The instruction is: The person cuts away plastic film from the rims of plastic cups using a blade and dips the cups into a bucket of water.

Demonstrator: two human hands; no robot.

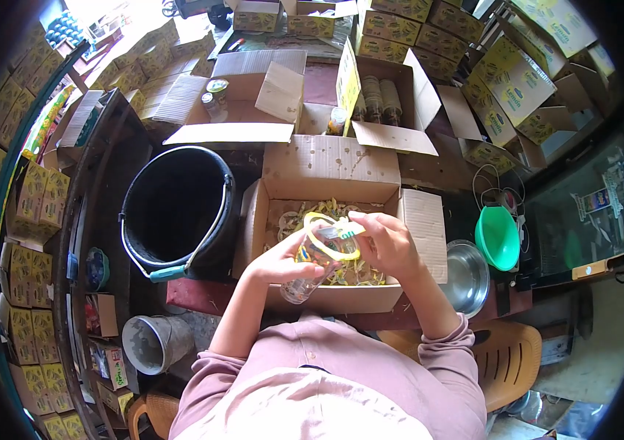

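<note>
Above an open cardboard box [332, 167], my left hand [286, 258] is wrapped round a small clear bottle [299, 290] that tilts down toward me. My right hand [385, 242] pinches a strip with a yellow and white printed surface [343, 230]. A yellow ring-shaped loop [313, 219] hangs between the two hands, beside the strip. Below them, the box holds yellow and green scraps [341, 274]. The bottle's upper part is partly hidden by my left fingers and the loop.
A black bucket [130, 213] stands left of the box. To the right are a steel bowl [466, 277] and a green bowl [497, 238]. Behind stand open cartons [283, 95] with jars and bottles. A grey bucket [152, 343] is at lower left, an orange chair [506, 367] at lower right.
</note>
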